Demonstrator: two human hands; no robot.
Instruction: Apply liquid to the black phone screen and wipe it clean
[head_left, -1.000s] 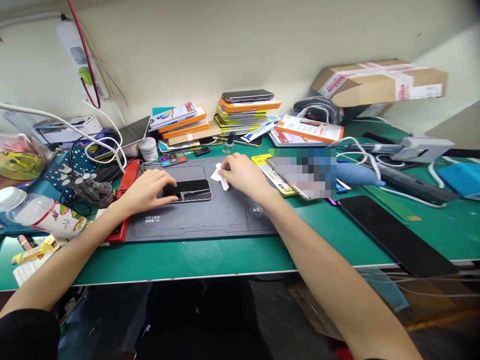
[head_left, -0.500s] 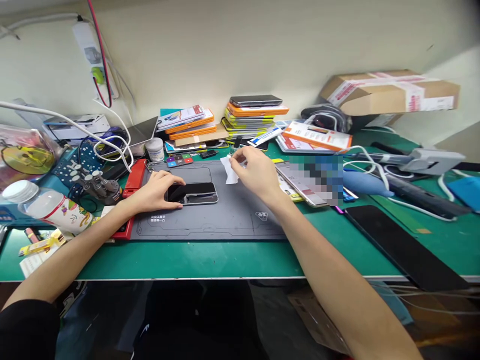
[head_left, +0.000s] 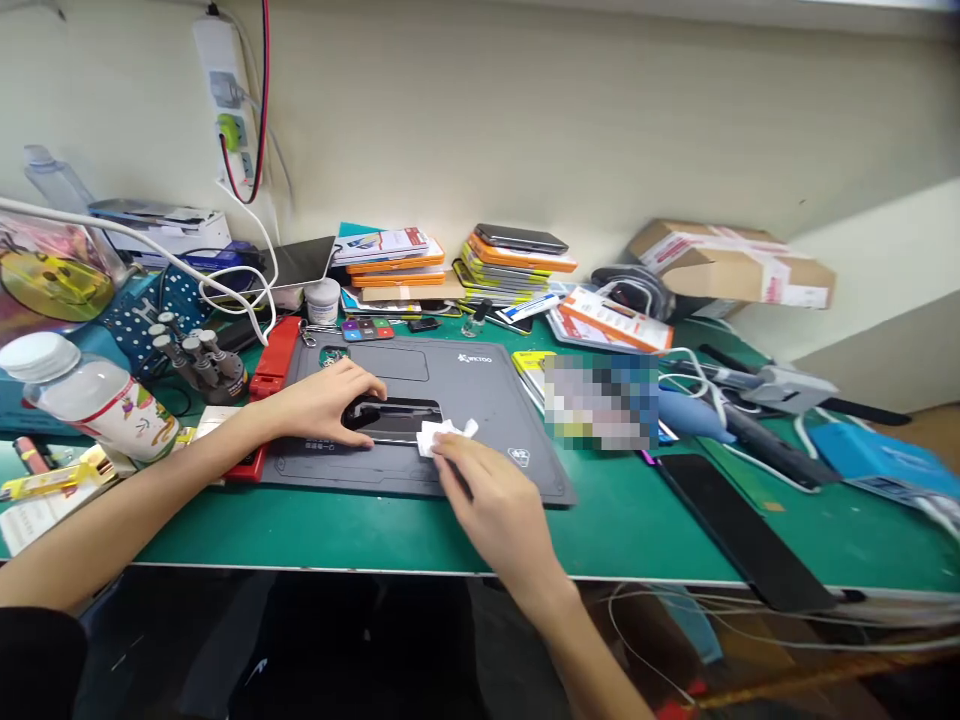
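Note:
A black smartphone [head_left: 401, 418] lies screen up on the grey work mat [head_left: 480, 385]. My left hand [head_left: 330, 403] grips the phone's left end, thumb on the near edge and fingers at the far edge. In my right hand [head_left: 487, 485] a crumpled white tissue [head_left: 435, 435] is pinched between the fingertips. The tissue touches the phone's right end and covers that corner. Just left of my left hand, partly under the forearm, is a red holder [head_left: 276, 360] along the mat's edge.
A bottle [head_left: 82, 395] and a screwdriver stand [head_left: 202, 360] are at the left. Stacked boxes [head_left: 517, 265] line the wall. A small glass bottle [head_left: 474, 320] stands behind the mat. On the right lie a black flat panel [head_left: 742, 530], cables and a cardboard box [head_left: 735, 262].
My right hand has come down and left with the tissue, from above the mat onto the phone's right end. My left hand still holds the phone. The camera view has shifted.

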